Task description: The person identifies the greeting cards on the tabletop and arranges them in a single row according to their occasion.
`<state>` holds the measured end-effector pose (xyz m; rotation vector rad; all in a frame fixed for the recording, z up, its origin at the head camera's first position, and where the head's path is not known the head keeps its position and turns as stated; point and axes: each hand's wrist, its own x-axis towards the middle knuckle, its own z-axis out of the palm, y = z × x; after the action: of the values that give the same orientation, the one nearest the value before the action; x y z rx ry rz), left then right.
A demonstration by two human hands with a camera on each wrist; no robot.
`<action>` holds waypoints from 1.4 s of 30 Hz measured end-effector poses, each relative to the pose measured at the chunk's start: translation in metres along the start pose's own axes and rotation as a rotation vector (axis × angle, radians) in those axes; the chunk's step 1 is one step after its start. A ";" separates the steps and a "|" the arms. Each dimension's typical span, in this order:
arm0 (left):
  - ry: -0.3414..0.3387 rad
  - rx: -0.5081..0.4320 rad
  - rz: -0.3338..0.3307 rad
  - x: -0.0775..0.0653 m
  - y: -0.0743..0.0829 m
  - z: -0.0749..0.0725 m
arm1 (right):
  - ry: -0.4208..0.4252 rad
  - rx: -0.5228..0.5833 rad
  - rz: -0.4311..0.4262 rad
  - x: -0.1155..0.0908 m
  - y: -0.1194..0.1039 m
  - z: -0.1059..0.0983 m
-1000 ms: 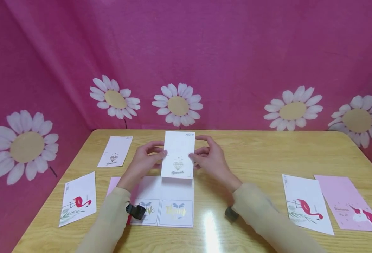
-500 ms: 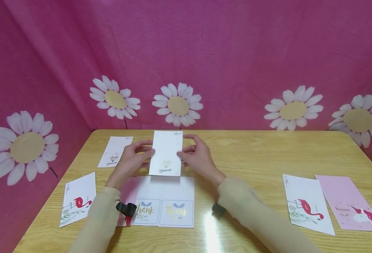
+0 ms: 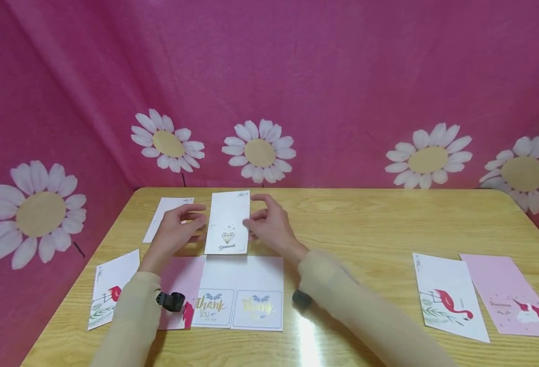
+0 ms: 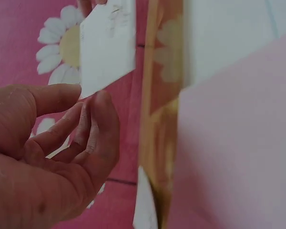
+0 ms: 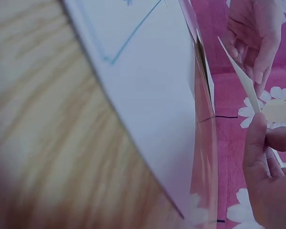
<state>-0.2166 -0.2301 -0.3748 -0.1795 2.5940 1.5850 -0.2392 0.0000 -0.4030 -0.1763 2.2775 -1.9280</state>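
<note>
A white card (image 3: pixel 227 211) printed with a diamond and the word "Diamonds" is held up over the table's far half, its face toward me. My right hand (image 3: pixel 274 227) pinches its right edge between thumb and fingers; the right wrist view catches the card (image 5: pixel 240 74) nearly edge-on. Beside the left edge is my left hand (image 3: pixel 174 232), thumb and fingers loosely bent with a small gap from the card. In the left wrist view the card's corner (image 4: pixel 93 86) comes right at that hand's fingertips. Behind the left hand, a second white card (image 3: pixel 161 210) lies partly covered.
Two "Thank you" cards (image 3: pixel 258 275) lie side by side near the front, with a pink card (image 3: pixel 182 278) at their left. A flamingo card (image 3: pixel 113 270) lies far left. At right are another flamingo card (image 3: pixel 443 280) and a pink unicorn card (image 3: pixel 494 278) on the wooden table (image 3: pixel 356 229).
The diamond card has moved left over the table with both hands. The left hand, at first pinching its left edge, has come away from it; the right hand keeps its pinch.
</note>
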 end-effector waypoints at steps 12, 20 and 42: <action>0.019 0.522 0.030 0.012 -0.011 -0.041 | -0.046 -0.083 0.036 0.013 -0.004 0.022; -0.101 0.737 0.006 0.013 -0.019 -0.046 | -0.069 -0.130 0.019 0.026 -0.003 0.034; -0.018 0.731 0.073 0.025 -0.029 -0.042 | -0.114 -0.444 -0.065 0.061 -0.006 0.070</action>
<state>-0.2376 -0.2821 -0.3843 -0.0088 2.9802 0.5567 -0.2862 -0.0802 -0.4112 -0.4029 2.6110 -1.3671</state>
